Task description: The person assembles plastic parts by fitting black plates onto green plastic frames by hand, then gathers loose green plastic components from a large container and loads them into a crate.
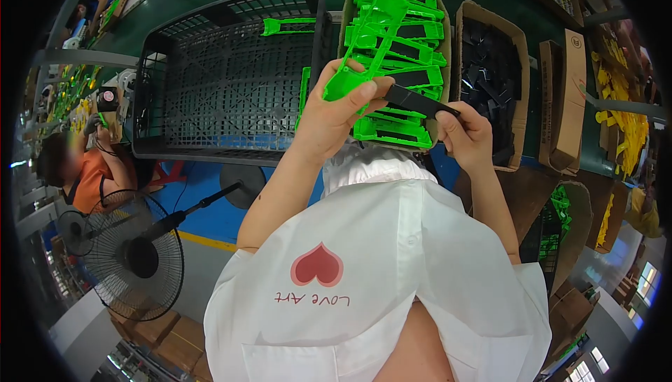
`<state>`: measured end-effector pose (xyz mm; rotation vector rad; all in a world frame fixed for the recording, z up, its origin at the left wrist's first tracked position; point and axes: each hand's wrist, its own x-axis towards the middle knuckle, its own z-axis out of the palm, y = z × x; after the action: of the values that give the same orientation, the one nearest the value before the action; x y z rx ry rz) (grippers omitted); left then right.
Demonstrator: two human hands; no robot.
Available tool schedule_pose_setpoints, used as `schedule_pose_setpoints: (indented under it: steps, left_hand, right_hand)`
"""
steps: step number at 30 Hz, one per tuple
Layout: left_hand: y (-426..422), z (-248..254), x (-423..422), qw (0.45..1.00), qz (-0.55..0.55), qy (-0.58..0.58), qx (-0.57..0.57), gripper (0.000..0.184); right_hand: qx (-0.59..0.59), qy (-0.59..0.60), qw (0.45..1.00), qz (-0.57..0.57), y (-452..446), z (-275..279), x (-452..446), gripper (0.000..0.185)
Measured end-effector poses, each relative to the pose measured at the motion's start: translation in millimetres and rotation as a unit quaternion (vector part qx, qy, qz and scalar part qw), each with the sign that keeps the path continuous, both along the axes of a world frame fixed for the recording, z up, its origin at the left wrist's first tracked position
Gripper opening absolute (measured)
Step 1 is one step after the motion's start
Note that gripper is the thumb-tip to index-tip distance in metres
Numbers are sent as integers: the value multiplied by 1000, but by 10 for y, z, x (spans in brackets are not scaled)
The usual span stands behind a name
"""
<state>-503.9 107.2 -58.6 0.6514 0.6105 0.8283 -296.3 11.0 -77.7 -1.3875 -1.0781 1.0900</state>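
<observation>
My left hand [336,112] is closed around a bright green plastic frame part [371,43], which tilts up and away over a cardboard box. Between the fingers and thumb of my right hand [463,133] is one end of a flat black strip [418,101]. The strip's other end reaches the fingers of my left hand, close to the green part; whether the two touch is hidden. Below my hands, the cardboard box [348,5] holds several similar green parts [423,52] with dark inserts. To its right, another cardboard box [519,102] is filled with black pieces [483,78].
A black plastic crate [231,154] on the left holds a few green parts [288,26]. Folded cardboard [565,95] stands at the right, with yellow parts [616,102] beyond. A standing fan [143,256] and a co-worker in orange [94,179] are at the lower left.
</observation>
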Motion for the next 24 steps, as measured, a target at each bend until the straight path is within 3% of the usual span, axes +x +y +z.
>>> schedule_pose_setpoints:
  steps: [6,9,12,16,19,24]
  left_hand:
    - [-26,-76,102,984,63,117,120,35]
    - [-74,-155,142,924,144,178,305,32]
    - [16,-294,120,697,233,271,622,35]
    - [44,-251,113,618,239,277,696,35]
    - [40,-244,121,627,251,282,682,35]
    - [103,-258,121,549,284,315,720,30]
  right_hand:
    - [-1,-38,999,28,18,8,-48,14]
    - [-27,8,1000,12,19,18,-108,15]
    - [-35,66,997,-4,21,29,-187,17]
    - [-36,87,996,-4,4,8,-256,18]
    - [-37,91,995,-8,14,20,-312,18]
    - [-71,94,993,-16,62,88,-379,19]
